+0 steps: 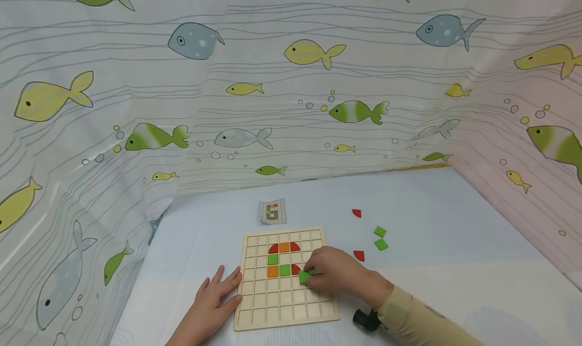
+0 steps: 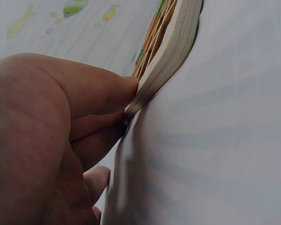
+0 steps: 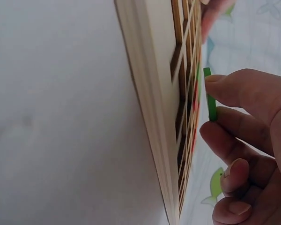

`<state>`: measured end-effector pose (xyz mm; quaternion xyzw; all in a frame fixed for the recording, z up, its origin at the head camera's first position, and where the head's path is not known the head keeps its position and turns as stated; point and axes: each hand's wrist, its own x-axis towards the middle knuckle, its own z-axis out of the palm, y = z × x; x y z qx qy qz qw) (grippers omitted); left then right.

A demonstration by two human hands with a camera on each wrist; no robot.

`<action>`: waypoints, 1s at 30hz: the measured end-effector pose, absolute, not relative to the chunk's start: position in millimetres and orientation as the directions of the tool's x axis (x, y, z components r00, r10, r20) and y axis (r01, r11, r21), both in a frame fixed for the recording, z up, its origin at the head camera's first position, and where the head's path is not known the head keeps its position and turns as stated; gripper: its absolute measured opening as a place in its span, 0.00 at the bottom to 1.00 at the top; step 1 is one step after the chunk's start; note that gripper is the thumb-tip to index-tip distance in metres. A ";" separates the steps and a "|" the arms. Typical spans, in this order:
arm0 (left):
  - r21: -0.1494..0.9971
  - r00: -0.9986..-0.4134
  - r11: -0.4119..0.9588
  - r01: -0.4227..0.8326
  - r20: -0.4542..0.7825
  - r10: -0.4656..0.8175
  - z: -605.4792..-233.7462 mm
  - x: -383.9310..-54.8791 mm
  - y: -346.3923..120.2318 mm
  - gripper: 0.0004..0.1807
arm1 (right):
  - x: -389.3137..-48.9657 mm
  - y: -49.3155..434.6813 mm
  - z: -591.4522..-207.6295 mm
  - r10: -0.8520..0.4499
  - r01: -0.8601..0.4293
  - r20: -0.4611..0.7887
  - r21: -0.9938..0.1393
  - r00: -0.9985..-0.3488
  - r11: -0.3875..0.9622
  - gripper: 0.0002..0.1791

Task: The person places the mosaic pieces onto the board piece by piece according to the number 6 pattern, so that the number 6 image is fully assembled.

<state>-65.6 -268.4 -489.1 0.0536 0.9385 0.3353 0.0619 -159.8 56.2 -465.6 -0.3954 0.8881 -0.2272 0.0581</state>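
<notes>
A wooden grid board lies on the table. My right hand pinches a green square tile between thumb and index finger. In the right wrist view that green tile stands on edge to the camera, over the board's cells. Beside it in the grid is a red quarter-circle tile, partly hidden by the fingers. Other tiles in the grid include an orange square and a green square. At the board's left edge, my left hand rests with spread fingers, its thumb touching the rim.
Behind the board lies a small pattern card showing a coloured figure. To the right are loose red quarter-circles and green squares. A black object sits by the right wrist. A fish-print curtain closes off the back and sides.
</notes>
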 end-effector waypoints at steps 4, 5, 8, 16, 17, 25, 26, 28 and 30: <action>0.646 -0.985 0.761 0.049 -0.095 0.144 -488.6 -66.2 -267.0 0.32 | -156.4 50.8 -466.1 -0.737 -0.673 0.040 -0.444 -0.675 0.592 0.08; 0.647 -0.985 0.761 0.048 -0.096 0.144 -488.6 -66.3 -266.7 0.32 | -155.5 50.1 -466.0 -0.737 -0.672 0.033 -0.440 -0.675 0.595 0.09; 0.642 -0.985 0.765 0.054 -0.090 0.145 -488.0 -66.7 -265.7 0.31 | -153.8 48.4 -465.8 -0.742 -0.682 0.029 -0.419 -0.669 0.599 0.10; 0.635 -0.986 0.771 0.048 -0.091 0.137 -487.3 -67.2 -265.4 0.31 | -153.7 44.6 -464.9 -0.757 -0.707 0.023 -0.376 -0.653 0.599 0.12; 0.638 -0.986 0.769 0.044 -0.094 0.135 -487.2 -67.0 -265.5 0.31 | -153.9 44.2 -464.8 -0.759 -0.709 0.024 -0.377 -0.650 0.595 0.12; 0.646 -0.986 0.762 0.037 -0.101 0.133 -485.6 -66.7 -265.3 0.31 | -154.6 42.9 -465.4 -0.765 -0.715 0.027 -0.377 -0.644 0.588 0.14; 0.648 -0.986 0.760 0.037 -0.101 0.135 -485.4 -66.6 -265.4 0.31 | -154.8 42.8 -465.8 -0.764 -0.713 0.024 -0.380 -0.644 0.589 0.14; 0.651 -0.985 0.758 0.040 -0.101 0.139 -485.2 -66.4 -266.3 0.31 | -155.2 42.3 -466.7 -0.767 -0.714 0.024 -0.385 -0.641 0.585 0.14; 0.651 -0.986 0.758 0.045 -0.095 0.140 -485.5 -66.1 -267.7 0.31 | -155.7 41.4 -468.0 -0.771 -0.717 0.028 -0.390 -0.637 0.578 0.14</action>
